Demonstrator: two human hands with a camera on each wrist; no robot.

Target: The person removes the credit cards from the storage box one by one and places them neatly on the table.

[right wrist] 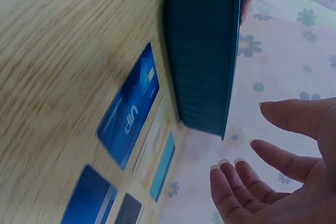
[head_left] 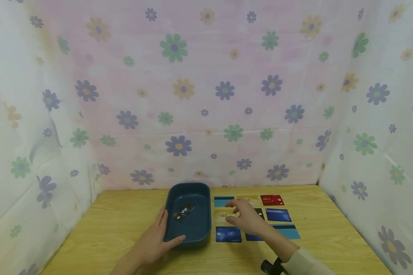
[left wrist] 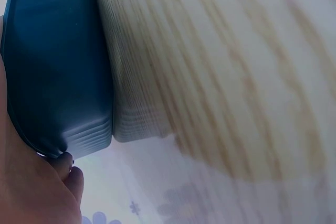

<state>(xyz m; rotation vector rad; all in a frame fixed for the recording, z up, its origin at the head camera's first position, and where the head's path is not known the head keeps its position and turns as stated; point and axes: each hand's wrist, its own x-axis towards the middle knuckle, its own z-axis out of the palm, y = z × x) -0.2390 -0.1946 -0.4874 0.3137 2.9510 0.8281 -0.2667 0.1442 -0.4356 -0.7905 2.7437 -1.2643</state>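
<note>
A dark blue plastic tub point(head_left: 189, 240) stands on the table, and a black VIP card point(head_left: 184, 212) lies inside it. My left hand point(head_left: 150, 240) grips the tub's left side, thumb over the near rim, fingers along the outer wall. Over the cards to the tub's right hovers my right hand point(head_left: 247, 218), fingers apart and loosely bent, holding nothing. Beneath or near it lie a gold card point(head_left: 223, 217), a partly covered black card point(head_left: 260, 212) and a blue VIP card point(right wrist: 131, 111). The right forearm partly hides another blue card point(head_left: 252, 237).
Along the back of the card rows are a light blue striped card point(head_left: 223, 201), a gold card point(head_left: 249, 199) and a red VIP card point(head_left: 272, 200). Farther right lie a blue card point(head_left: 278, 215) and a light blue card point(head_left: 289, 231). Flowered cloth point(head_left: 199, 126) encloses the wooden table point(head_left: 124, 206).
</note>
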